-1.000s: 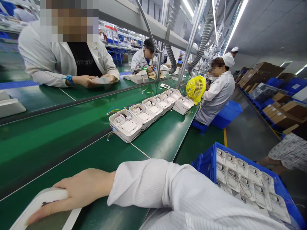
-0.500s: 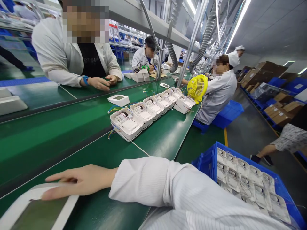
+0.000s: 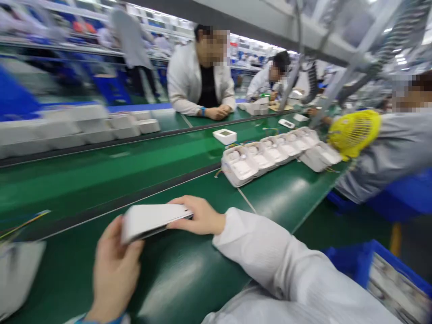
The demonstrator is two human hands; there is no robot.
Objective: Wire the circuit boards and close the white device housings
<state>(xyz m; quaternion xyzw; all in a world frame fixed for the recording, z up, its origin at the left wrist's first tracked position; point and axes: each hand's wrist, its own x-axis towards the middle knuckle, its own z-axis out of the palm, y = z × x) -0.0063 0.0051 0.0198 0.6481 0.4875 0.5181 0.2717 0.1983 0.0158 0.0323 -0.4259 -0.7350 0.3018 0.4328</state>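
Observation:
Between my two hands is a white plastic housing (image 3: pixel 153 219), tilted above the green worktop (image 3: pixel 189 279). Its plain side faces up, and a darker edge shows underneath. The fingers of my left hand (image 3: pixel 116 265) wrap round its left end. My right hand (image 3: pixel 197 216) pinches the right end, thumb below and fingers on top. At the lower left lies a blurred white shell (image 3: pixel 20 274) with coloured wires. Whether the held housing still shows a screen is hidden.
A row of open white housings (image 3: pixel 241 166) with wires stands ahead on the right, near a yellow fan (image 3: pixel 354 132). Across the green conveyor (image 3: pixel 135 168) are stacked white housings (image 3: pixel 81 126) and a seated co-worker (image 3: pixel 202 81). A blue crate (image 3: pixel 398 270) stands at the lower right.
The white housing with a screen, earlier at lower left under my right hand, is now lifted and tilted. My left hand has come into view, holding it too. The view has swung left.

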